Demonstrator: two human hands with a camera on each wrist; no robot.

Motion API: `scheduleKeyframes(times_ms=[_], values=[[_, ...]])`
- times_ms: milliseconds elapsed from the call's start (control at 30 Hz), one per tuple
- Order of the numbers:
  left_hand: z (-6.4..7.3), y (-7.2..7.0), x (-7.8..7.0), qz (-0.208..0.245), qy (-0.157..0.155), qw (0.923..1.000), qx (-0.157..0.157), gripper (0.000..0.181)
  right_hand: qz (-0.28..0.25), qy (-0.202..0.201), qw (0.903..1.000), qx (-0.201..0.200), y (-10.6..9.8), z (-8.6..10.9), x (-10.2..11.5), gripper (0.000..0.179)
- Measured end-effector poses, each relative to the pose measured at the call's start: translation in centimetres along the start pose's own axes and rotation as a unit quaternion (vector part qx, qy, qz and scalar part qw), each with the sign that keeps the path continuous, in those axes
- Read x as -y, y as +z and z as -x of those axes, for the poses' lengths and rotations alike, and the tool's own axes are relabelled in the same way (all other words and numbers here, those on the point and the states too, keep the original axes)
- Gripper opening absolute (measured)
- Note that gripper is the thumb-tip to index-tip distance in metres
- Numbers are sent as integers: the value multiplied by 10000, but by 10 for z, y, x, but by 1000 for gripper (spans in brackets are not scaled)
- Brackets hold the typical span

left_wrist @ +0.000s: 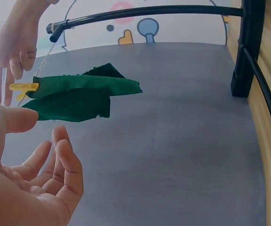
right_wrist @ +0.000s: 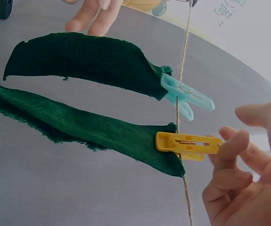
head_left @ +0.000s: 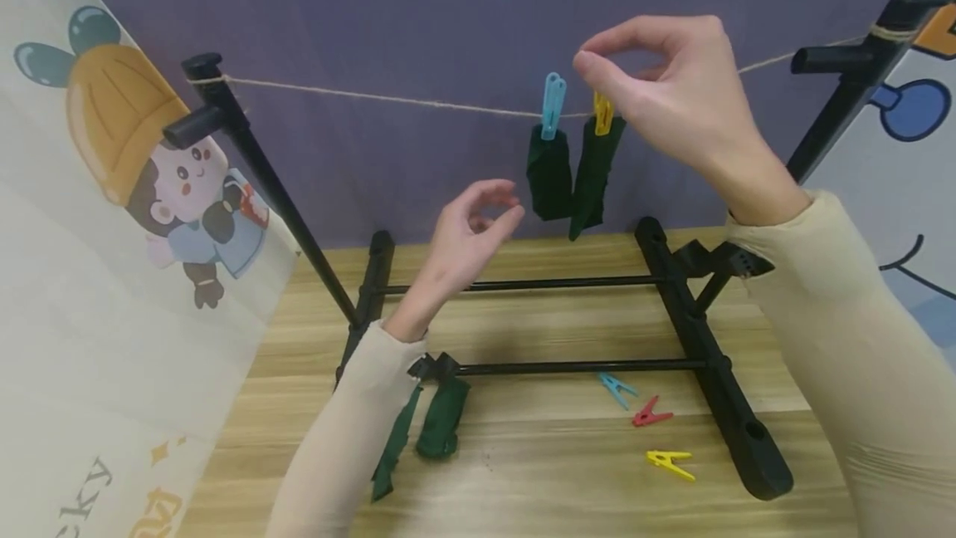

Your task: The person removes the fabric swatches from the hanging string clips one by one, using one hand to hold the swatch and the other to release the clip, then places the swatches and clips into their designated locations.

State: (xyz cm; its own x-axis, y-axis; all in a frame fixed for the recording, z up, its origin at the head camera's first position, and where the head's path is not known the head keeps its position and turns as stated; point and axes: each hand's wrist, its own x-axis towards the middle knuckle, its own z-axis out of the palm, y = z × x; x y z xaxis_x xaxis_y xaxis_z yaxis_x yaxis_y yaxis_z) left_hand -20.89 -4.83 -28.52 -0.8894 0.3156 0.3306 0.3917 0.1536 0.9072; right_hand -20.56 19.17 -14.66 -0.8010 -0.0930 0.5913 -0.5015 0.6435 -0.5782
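Left hand (head_left: 474, 231), right hand (head_left: 672, 94): both loosely open, near cloths (head_left: 548, 177) pegged on line (head_left: 373, 95). Wooden table (head_left: 553, 476): three loose pegs (head_left: 646, 417). Wall (head_left: 418, 15) purple-grey.

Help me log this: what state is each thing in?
Twine: strung up
Black rack: standing
Upper blue clothespin: clamped
Upper yellow clothespin: clamped
Left hanging green cloth: clipped
Right hanging green cloth: clipped
Left lower green cloth: lying down
Right lower green cloth: lying down
Lower blue clothespin: loose
Red clothespin: loose
Lower yellow clothespin: loose
Left hand: empty
Right hand: empty
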Motion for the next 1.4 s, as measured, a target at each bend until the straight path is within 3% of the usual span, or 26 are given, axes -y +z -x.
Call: scheduleKeyframes(times_ms=[200,467,633,800,1133,1400], values=[[-10,7,-7,322,-135,9993,133,50,-82,271,9988,399,5,-6,1,36],[-19,14,-16,318,-135,9989,304,48,153,524,9930,1047,5,-10,2,52],[-23,17,-16,233,-101,9991,339,33,330,214,9909,1287,3,-13,0,47],[-21,16,-16,9,-83,9996,274,23,211,-113,9931,1147,0,-10,0,41],[-19,13,-14,38,-133,9998,153,24,447,-374,9881,1421,-7,-5,1,41],[-20,9,-15,-65,-24,10000,68,25,546,-595,9877,1342,-9,-2,1,36]])
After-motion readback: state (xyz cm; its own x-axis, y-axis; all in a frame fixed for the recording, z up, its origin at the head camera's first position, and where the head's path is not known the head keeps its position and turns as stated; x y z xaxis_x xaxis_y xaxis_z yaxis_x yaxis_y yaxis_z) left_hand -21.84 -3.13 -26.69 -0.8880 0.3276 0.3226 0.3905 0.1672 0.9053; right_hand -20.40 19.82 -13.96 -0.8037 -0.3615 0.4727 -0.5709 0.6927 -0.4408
